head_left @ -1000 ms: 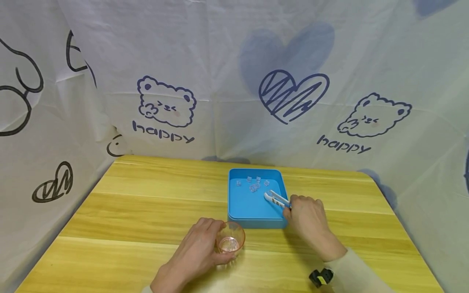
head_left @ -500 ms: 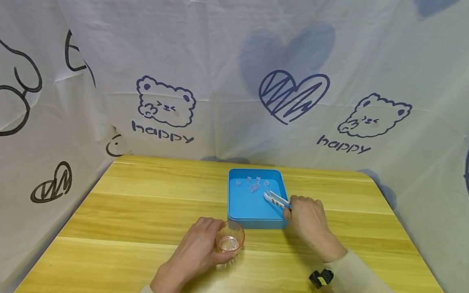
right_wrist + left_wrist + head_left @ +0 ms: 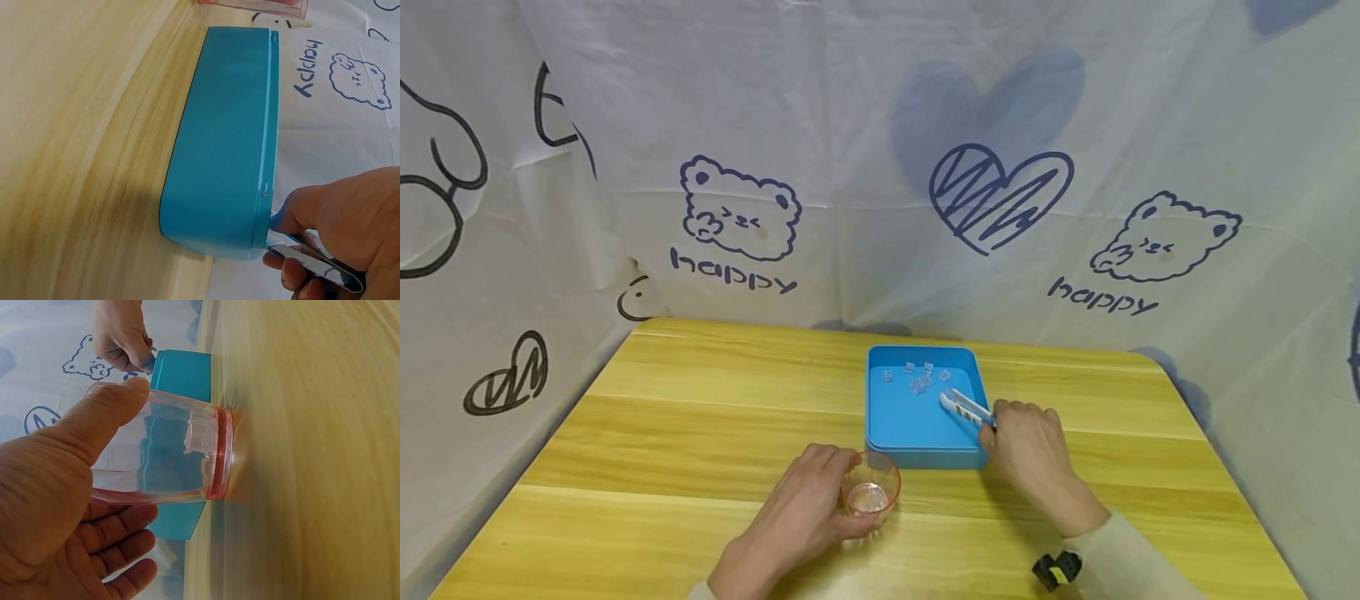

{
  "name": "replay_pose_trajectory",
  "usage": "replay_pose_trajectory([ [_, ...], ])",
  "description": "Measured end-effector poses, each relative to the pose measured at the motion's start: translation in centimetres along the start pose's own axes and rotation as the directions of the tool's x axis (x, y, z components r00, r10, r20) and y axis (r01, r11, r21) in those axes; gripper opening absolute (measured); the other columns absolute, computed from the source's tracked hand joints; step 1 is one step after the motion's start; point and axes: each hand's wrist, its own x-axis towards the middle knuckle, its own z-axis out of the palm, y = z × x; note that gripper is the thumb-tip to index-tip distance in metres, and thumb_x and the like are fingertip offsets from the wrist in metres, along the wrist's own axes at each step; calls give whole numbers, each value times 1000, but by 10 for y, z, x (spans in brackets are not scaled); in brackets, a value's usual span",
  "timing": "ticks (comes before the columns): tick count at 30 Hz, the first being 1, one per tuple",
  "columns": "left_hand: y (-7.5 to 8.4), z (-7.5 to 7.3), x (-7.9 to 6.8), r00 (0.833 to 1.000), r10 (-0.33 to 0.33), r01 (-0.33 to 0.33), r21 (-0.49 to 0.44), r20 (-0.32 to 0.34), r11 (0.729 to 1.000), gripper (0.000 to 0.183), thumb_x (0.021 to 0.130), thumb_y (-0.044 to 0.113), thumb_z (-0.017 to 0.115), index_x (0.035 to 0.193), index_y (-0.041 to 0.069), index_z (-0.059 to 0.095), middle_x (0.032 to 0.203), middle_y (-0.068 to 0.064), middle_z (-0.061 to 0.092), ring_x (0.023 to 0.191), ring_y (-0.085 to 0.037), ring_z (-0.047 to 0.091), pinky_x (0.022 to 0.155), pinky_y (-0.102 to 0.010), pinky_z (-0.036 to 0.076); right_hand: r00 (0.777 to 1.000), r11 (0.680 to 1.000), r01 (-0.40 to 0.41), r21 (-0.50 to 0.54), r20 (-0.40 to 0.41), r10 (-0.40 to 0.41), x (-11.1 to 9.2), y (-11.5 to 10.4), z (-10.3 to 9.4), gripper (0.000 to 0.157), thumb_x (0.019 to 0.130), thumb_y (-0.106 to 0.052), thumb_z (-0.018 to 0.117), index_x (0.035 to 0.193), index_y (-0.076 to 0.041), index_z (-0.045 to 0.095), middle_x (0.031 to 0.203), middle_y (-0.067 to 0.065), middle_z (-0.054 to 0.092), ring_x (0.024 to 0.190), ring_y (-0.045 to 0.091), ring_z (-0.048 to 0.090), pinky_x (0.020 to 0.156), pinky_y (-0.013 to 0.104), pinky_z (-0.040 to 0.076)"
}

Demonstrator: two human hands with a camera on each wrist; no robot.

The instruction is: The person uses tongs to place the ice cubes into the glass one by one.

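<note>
My left hand (image 3: 808,508) grips a clear pinkish-orange cup (image 3: 178,450) standing upright on the table, thumb on one side and fingers on the other. A few clear pieces (image 3: 868,498) lie at the cup's bottom. My right hand (image 3: 1033,450) holds white tongs (image 3: 966,408) over the right side of a shallow blue box (image 3: 910,425). The tips of the tongs are down inside the box, around a small clear piece (image 3: 950,395). Several clear cubes (image 3: 921,383) lie toward the back of the box. In the right wrist view the box wall hides the tongs' tips.
The wooden table (image 3: 700,400) extends around the box and cup. Behind it hangs a white cloth (image 3: 865,267) with printed bears and hearts, also along both sides. A black and yellow strap piece (image 3: 1057,569) is by the right sleeve (image 3: 1135,558).
</note>
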Motion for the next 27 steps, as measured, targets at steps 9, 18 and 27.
replay_pose_trajectory([
  [9,-1,1,0,1000,0,0,-1,1,1000,71,77,52,91,127,7,67,117,-3,69,113,-18,59,100,-45,54,999,1000,18,11,-35,-17,-1,1,-1,29,90,-15,74,71,-11,54,61,1,46,56,20,41,58,33,28],
  [18,-1,0,0,1000,18,-17,13,-18,1000,71,76,51,92,126,7,67,116,-2,70,112,-19,60,100,-44,55,998,999,46,10,-46,-45,-3,3,-5,25,89,-15,76,73,-10,58,61,1,47,57,20,42,57,33,29],
  [27,0,0,0,999,25,-25,7,-21,1000,70,76,50,92,125,6,68,116,-4,71,111,-19,60,99,-44,55,999,999,49,16,-24,-49,4,0,0,28,90,-18,75,72,-11,55,62,0,47,58,20,43,58,33,30],
])
